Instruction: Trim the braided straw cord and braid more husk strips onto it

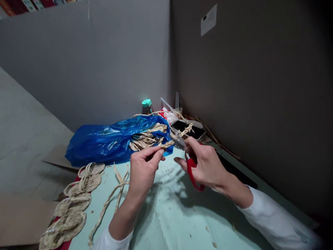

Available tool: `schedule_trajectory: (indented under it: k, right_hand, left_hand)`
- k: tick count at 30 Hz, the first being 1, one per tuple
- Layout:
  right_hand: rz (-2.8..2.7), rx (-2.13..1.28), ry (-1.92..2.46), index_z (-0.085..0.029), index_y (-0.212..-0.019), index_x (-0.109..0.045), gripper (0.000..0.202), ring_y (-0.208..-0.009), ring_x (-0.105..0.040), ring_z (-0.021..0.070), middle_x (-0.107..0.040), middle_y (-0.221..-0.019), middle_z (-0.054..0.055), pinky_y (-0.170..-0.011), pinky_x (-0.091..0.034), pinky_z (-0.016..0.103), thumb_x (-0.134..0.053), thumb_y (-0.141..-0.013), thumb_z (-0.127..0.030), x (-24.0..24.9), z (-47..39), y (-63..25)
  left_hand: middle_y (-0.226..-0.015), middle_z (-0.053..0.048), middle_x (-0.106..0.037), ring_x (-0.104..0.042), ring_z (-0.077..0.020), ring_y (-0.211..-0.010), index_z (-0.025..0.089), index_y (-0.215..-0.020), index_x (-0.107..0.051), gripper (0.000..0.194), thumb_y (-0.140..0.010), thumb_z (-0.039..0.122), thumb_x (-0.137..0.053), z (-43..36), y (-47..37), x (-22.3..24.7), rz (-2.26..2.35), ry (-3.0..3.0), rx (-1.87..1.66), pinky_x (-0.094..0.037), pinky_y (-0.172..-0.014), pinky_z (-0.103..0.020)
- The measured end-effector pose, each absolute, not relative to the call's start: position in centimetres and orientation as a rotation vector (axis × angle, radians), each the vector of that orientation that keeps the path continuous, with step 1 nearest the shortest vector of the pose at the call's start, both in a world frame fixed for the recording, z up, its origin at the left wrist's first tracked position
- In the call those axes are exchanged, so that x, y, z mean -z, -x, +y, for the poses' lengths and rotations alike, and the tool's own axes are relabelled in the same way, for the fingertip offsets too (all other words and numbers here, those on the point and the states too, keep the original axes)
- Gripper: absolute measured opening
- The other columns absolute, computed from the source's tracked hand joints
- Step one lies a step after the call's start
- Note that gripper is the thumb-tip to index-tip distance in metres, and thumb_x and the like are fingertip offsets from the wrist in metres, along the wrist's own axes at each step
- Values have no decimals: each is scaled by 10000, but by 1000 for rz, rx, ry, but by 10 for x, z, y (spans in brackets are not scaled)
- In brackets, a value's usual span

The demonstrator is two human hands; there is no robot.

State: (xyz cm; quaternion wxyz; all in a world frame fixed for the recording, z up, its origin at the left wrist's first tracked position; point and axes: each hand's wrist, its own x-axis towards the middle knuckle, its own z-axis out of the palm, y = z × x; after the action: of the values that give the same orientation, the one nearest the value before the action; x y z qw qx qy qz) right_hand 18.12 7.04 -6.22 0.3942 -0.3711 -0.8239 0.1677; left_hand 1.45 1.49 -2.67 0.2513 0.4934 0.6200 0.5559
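Note:
My left hand (145,166) pinches a braided straw cord (169,143) between thumb and fingertips over the middle of the table. One length of the braid runs up and right from the pinch, with frayed ends sticking out. In my right hand (205,163) is a pair of scissors (191,170) with red handles. Their metal blades point up and left and lie at the braid, just right of my left fingertips. Whether the blades touch the braid I cannot tell. Another length of braided cord (106,205) lies on the table left of my left forearm.
A blue plastic bag (101,142) with loose straw lies behind my hands. Coiled straw pieces (70,222) line the table's left edge. At the back are a phone (194,130) and a teal-capped bottle (147,104). Grey partitions (125,59) enclose the pale green table (179,222).

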Motion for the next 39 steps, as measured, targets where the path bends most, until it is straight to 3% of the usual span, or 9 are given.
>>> schedule_trajectory:
  k: [4, 8, 14, 23, 30, 39]
  right_hand:
    - [-2317, -204, 1138, -190, -906, -499, 339, -591, -603, 220, -656, -693, 60, -534, -263, 274, -535, -837, -520, 67, 69, -177]
    - [-2399, -297, 1207, -191, -922, -496, 387, -611, -635, 251, -666, -679, 66, -526, -247, 273, -501, -863, -574, 73, 74, -174]
    - [-2374, -314, 1119, -213, -915, -452, 346, -594, -633, 233, -647, -669, 20, -522, -250, 267, -554, -841, -536, 74, 69, -171]
    - [-2358, 27, 1295, -162, -939, -480, 296, -637, -653, 267, -675, -710, 97, -508, -178, 301, -471, -861, -448, 74, 68, -168]
    - [-2395, 124, 1304, -169, -914, -479, 202, -598, -622, 231, -657, -672, 62, -514, -185, 290, -483, -715, -200, 80, 67, -168]
    - [-2322, 158, 1265, -174, -915, -485, 199, -580, -615, 223, -647, -659, 52, -505, -164, 291, -480, -762, -302, 76, 65, -169]
  left_hand:
    - [-600, -9, -683, -527, -124, -523, 164, -782, -791, 135, -740, 223, -676, 14, -16, 27, 1726, -1431, -1556, -401, -494, -227]
    - [-673, -18, -703, -564, -130, -571, 171, -840, -786, 150, -766, 249, -681, 12, -18, 27, 1702, -1442, -1618, -434, -527, -231]
    - [-649, 5, -639, -528, -111, -562, 170, -749, -764, 151, -802, 187, -624, 9, -22, 24, 1671, -1486, -1603, -421, -527, -217]
    - [-632, 21, -538, -455, -99, -572, 162, -687, -688, 180, -842, 184, -599, 6, -32, 35, 1739, -1621, -1589, -383, -557, -219]
    - [-638, 11, -582, -493, -102, -576, 150, -706, -696, 127, -814, 176, -634, 6, -32, 37, 1722, -1653, -1683, -395, -546, -212]
    - [-596, 23, -574, -471, -95, -547, 157, -676, -703, 148, -805, 171, -633, 4, -33, 31, 1780, -1698, -1616, -383, -530, -207]
